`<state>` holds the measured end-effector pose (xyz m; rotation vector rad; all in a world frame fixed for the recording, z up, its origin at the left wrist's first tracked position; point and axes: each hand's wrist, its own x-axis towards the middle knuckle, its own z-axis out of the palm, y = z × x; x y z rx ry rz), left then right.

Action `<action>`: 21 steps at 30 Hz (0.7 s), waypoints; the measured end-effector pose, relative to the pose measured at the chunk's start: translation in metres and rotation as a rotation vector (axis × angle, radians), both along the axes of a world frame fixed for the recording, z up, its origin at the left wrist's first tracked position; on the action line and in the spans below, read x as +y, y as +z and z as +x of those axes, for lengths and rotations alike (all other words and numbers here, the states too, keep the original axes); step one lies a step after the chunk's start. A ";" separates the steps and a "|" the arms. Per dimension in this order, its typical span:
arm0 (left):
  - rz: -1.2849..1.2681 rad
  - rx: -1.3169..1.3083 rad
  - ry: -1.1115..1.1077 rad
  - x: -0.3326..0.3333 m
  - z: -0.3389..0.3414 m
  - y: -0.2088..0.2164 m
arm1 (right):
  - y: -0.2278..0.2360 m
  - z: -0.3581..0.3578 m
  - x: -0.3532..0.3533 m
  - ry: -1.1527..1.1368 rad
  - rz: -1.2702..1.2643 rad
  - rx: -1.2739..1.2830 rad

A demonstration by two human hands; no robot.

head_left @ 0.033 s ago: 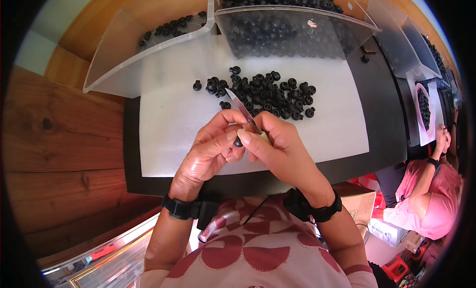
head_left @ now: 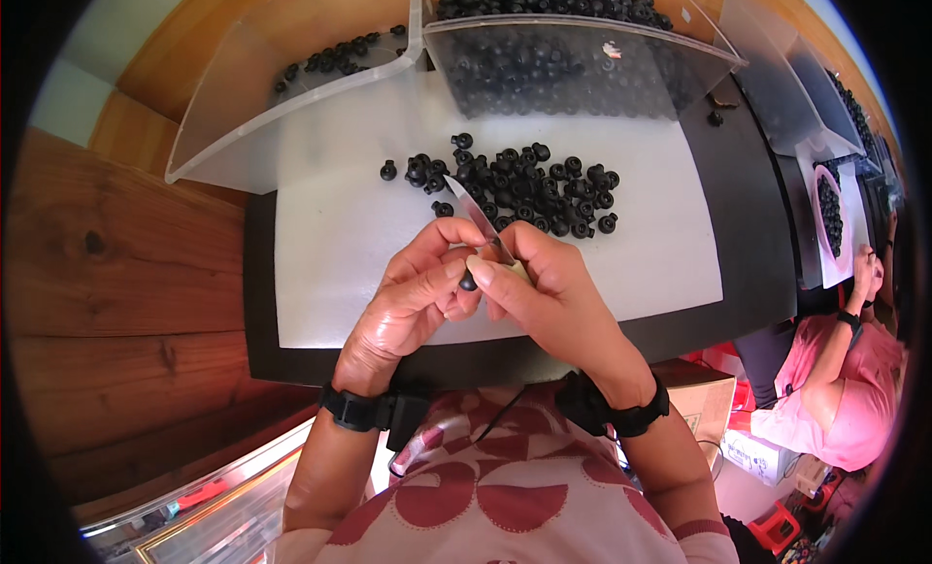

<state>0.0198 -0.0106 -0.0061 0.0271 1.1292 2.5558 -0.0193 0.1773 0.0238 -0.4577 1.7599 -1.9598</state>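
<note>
My left hand [head_left: 406, 290] pinches a small round black part [head_left: 469, 282] between thumb and fingers. Close against it, my right hand [head_left: 555, 290] is wrapped round the pale handle of a small knife [head_left: 473, 207]. The blade points up and to the left, away from me, and its tip overlaps the pile in view. My right thumb presses near the held part, but where the edge meets it is hidden by the fingers. Just beyond my hands, a loose pile of black knobbed parts [head_left: 519, 187] lies on a white sheet [head_left: 330, 263].
A clear bin [head_left: 582, 74] full of the same parts stands behind the pile. Left of it is another clear bin [head_left: 218, 142] with a few parts. The black table edge [head_left: 456, 365] runs before me. At right, a co-worker [head_left: 840, 370] sits beside a pink tray [head_left: 820, 215].
</note>
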 end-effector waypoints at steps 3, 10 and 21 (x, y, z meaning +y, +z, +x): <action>-0.069 -0.021 0.050 0.005 0.001 0.013 | 0.008 0.001 0.003 -0.043 0.053 -0.040; -0.246 0.128 0.412 -0.022 0.010 0.056 | 0.016 0.014 0.028 -0.137 0.034 -0.109; -0.342 0.145 0.905 -0.088 -0.038 0.133 | 0.014 0.021 0.045 -0.158 0.105 -0.034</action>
